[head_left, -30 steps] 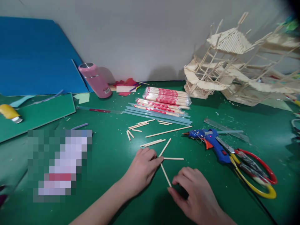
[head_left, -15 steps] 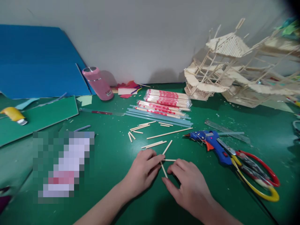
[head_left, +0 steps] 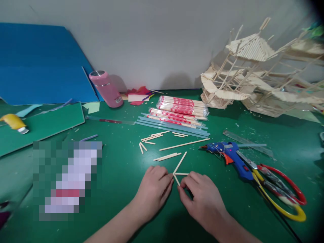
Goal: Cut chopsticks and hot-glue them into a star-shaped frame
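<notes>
Both hands rest on the green mat near its front edge, close together. My left hand point(head_left: 154, 190) is curled, its fingertips touching the point where three thin wooden sticks point(head_left: 180, 163) meet. My right hand point(head_left: 199, 199) pinches the lower short stick point(head_left: 176, 180) and covers part of the sideways one. More cut sticks point(head_left: 167, 156) lie scattered just beyond the hands, with one long stick point(head_left: 184, 144) behind them.
A blue glue gun point(head_left: 229, 153) and red and yellow scissors point(head_left: 280, 190) lie to the right. Wrapped chopstick packs point(head_left: 181, 106), a pink bottle point(head_left: 105, 88), a stick-built model point(head_left: 253, 71), a blue board point(head_left: 37, 64) and a yellow cutter point(head_left: 15, 122) surround the work area.
My right hand has slid left and up toward my left hand, until both meet at the joined stick ends. The lower stick now shows much shorter between the fingers.
</notes>
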Motion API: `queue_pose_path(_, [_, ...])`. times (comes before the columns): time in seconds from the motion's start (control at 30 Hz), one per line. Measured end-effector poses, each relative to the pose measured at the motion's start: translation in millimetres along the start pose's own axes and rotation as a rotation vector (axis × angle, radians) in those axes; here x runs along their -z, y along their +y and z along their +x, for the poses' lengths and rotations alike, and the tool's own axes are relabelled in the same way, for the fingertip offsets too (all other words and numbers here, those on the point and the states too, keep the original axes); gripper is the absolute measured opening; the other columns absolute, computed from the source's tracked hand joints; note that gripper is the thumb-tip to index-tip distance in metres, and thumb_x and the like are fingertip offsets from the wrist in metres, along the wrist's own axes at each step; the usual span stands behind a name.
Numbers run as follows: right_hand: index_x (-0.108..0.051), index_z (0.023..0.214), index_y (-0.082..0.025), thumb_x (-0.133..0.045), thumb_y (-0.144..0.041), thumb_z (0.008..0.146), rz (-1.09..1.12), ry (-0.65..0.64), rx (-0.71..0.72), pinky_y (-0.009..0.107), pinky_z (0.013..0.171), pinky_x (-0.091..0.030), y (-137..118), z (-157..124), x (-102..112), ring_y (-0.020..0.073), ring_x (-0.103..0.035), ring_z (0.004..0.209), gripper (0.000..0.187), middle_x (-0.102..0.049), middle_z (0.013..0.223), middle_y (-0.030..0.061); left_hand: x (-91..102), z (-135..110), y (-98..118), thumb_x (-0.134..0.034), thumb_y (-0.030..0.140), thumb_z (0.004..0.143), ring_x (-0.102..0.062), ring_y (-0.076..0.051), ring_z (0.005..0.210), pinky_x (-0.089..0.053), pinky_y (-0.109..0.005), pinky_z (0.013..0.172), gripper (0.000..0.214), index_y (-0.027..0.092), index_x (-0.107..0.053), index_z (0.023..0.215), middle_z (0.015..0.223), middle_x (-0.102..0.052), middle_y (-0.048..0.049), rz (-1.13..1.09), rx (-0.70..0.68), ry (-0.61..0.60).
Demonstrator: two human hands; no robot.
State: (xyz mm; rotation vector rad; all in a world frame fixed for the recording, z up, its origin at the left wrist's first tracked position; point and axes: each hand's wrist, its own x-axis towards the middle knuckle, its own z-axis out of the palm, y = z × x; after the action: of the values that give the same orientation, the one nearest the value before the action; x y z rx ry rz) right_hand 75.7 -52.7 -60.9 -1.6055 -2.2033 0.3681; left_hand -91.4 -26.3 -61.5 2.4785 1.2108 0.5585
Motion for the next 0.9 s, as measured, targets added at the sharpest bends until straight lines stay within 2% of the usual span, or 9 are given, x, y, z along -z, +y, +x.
queue_pose_path(0.3, [-0.046, 0.055, -0.019, -0.048, -0.018, 0.072, -0.023, -0.019, -0.019, 0.024, 0.051, -0.023, -3.8, 6.2, -1.5, 0.0104, -0.042, 0.047, 0.017, -0.048, 0.049, -0.0037, -4.0, -1.3, 1.2, -0.035, 0.015, 0.084, -0.041, -0.015, 0.062, -0.035, -0.028, 0.055, 0.025, 0.014, -0.06, 0.083, 0.067, -0.05, -0.0045, 0.058, -0.033, 0.02])
queue_pose_path(0.57, [-0.046, 0.055, -0.018, -0.043, -0.017, 0.076, -0.035, 0.052, 0.082, 0.023, 0.051, -0.025, 0.5, 5.3, -4.6, 0.0098, -0.042, 0.046, 0.021, -0.047, 0.049, -0.0031, -5.3, 0.2, 2.7, -0.034, 0.014, 0.084, -0.041, -0.015, 0.06, -0.036, -0.026, 0.053, 0.026, 0.013, -0.059, 0.078, 0.065, -0.05, -0.0043, 0.109, -0.064, 0.051])
queue_pose_path(0.9, [-0.047, 0.058, -0.018, -0.041, -0.02, 0.081, -0.055, 0.057, 0.152, 0.023, 0.052, -0.026, 3.3, 4.9, -3.9, 0.0102, -0.043, 0.048, 0.024, -0.049, 0.051, -0.0021, -4.6, 1.3, 2.6, -0.033, 0.014, 0.085, -0.042, -0.014, 0.06, -0.036, -0.026, 0.054, 0.027, 0.014, -0.057, 0.073, 0.065, -0.049, -0.0035, 0.128, -0.07, 0.043])
